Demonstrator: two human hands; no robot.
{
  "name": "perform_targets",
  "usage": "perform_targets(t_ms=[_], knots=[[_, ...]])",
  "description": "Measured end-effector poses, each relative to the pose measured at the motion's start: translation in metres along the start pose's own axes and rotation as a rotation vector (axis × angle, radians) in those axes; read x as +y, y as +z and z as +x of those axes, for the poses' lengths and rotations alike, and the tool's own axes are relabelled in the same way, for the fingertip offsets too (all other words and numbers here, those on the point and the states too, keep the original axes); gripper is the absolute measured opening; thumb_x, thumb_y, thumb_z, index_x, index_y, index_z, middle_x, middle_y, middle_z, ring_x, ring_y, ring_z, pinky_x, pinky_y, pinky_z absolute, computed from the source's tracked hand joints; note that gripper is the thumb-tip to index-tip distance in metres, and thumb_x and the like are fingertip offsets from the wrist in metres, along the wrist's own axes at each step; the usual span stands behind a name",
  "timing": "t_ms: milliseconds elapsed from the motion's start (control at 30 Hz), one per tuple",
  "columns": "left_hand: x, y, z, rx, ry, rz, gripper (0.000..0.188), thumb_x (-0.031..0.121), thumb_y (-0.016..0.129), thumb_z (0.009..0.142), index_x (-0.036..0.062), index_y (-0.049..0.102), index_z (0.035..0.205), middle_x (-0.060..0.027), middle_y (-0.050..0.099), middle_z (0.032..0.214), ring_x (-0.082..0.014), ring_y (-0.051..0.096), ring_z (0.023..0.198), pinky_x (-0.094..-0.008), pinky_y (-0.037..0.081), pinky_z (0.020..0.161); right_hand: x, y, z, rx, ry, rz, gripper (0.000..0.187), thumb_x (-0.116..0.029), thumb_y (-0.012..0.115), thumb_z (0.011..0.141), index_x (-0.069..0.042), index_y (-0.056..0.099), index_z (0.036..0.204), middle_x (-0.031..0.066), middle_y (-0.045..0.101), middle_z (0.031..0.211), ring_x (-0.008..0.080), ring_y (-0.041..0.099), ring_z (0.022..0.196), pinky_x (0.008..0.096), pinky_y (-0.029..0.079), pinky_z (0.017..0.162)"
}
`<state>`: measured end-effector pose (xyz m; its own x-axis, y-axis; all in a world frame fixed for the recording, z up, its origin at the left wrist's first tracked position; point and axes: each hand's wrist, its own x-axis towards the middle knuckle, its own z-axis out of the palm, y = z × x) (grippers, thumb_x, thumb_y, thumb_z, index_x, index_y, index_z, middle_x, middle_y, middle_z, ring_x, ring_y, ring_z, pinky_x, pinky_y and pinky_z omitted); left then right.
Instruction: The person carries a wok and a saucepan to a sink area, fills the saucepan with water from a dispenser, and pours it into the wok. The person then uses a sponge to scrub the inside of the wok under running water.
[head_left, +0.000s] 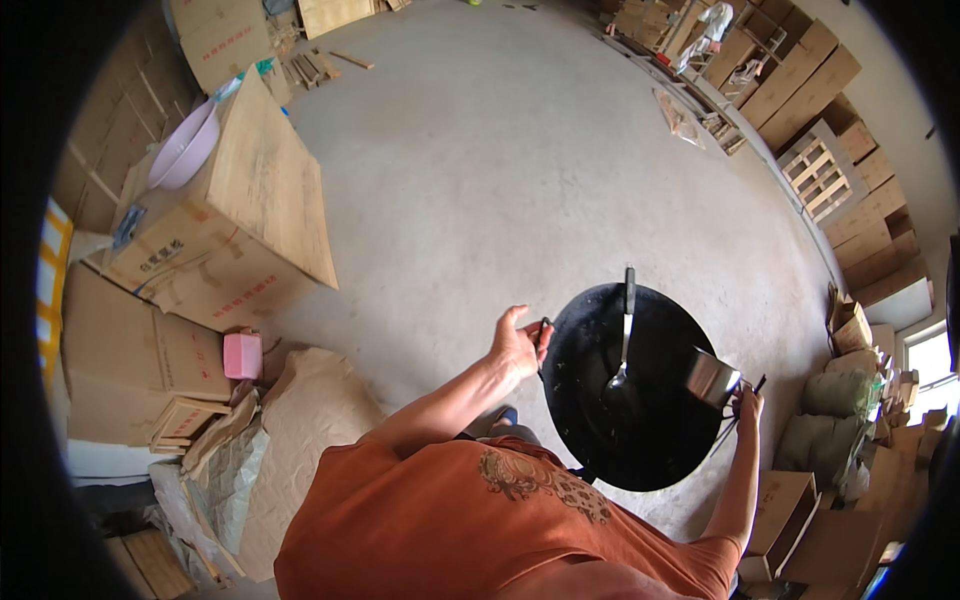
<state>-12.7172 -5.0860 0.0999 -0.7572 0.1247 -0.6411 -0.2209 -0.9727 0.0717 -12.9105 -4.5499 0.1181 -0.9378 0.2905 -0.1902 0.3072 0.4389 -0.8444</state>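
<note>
A large black wok (pixel 655 430) is in front of my body, over the floor. My left hand (pixel 518 348) grips the small handle on its left rim, thumb raised. Inside the wok lies a ladle (pixel 626 340) with a metal stem and black grip, its grip reaching past the far rim. At the wok's right rim, my right hand (pixel 747 402) is closed by a shiny metal cup (pixel 712 377), which overlaps the wok. Thin dark rods stick out around that hand; what they belong to, and whether the hand also touches the wok, I cannot make out.
At left, a large cardboard box (pixel 200 262) carries a lilac basin (pixel 187 145). A pink container (pixel 242 356) and brown paper (pixel 305 430) are nearer. Stacked cartons (pixel 800 80) and a wooden pallet (pixel 818 178) line the right wall. An open carton (pixel 782 515) is near my right arm.
</note>
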Motion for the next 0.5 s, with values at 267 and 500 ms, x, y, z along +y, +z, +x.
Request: perform_targets(t_ms=[267,500], knots=[[0.183,0.098,0.114,-0.045,0.237,-0.123,0.049,0.047,0.052,0.077,0.0016,0.055,0.096,-0.0055,0.061,0.083,-0.0165,0.055,0.069,-0.0293,0.033,0.065,-0.199,0.217,0.221,-0.148,-0.205,-0.133,0.033,-0.031,0.053,0.085,-0.005,0.057,0.065,0.0062,0.059,0.061,0.0135,0.054,0.053,0.0301,0.041,0.049],[0.347,0.185,0.264,-0.024,0.330,-0.042,0.043,0.048,0.050,0.077,0.0076,0.057,0.091,-0.0012,0.060,0.077,-0.0114,0.049,0.061,-0.0278,0.031,0.057,-0.316,0.372,0.357,-0.121,-0.029,-0.049,0.025,-0.027,0.053,0.088,-0.004,0.059,0.087,0.0071,0.064,0.071,0.0139,0.057,0.055,0.0250,0.042,0.045]])
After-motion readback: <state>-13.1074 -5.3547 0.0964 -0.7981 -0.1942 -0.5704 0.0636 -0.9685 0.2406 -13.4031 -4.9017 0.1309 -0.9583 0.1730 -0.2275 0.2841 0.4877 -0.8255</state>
